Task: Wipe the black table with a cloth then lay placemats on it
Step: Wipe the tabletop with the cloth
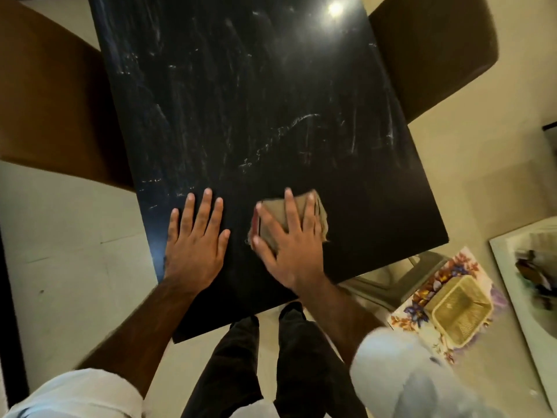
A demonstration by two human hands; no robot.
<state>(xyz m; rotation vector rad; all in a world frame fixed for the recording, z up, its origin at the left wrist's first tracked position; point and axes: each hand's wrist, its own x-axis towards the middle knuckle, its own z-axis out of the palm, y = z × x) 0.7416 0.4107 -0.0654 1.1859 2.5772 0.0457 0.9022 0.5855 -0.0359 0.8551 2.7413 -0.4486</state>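
Pressing flat on the black bench (pixel 256 101), the right hand (pixel 291 239) has its fingers spread wide over a folded tan cloth (pixel 313 212), palm down on top of it with nothing pinched in the grip; the cloth lies close to the near edge, a little right of that edge's middle. Just beside it, the left hand (pixel 196 239) rests open and flat on bare bench surface, holding nothing, its wrist crossing the near edge toward the near left corner. The two hands are close but apart. Beyond the fingertips the whole top runs unoccupied to the far edge, marked with pale streaks and smears and a bright light reflection near the far right corner. To the right of the cloth, bare surface extends to the right edge and the near right corner. Brown chairs (pixel 428 49) stand against the left and right edges toward the far end. Off the near right corner, a floral placemat (pixel 416 303) lies on a low seat, with a woven yellow mat (pixel 461 309) on top of it.
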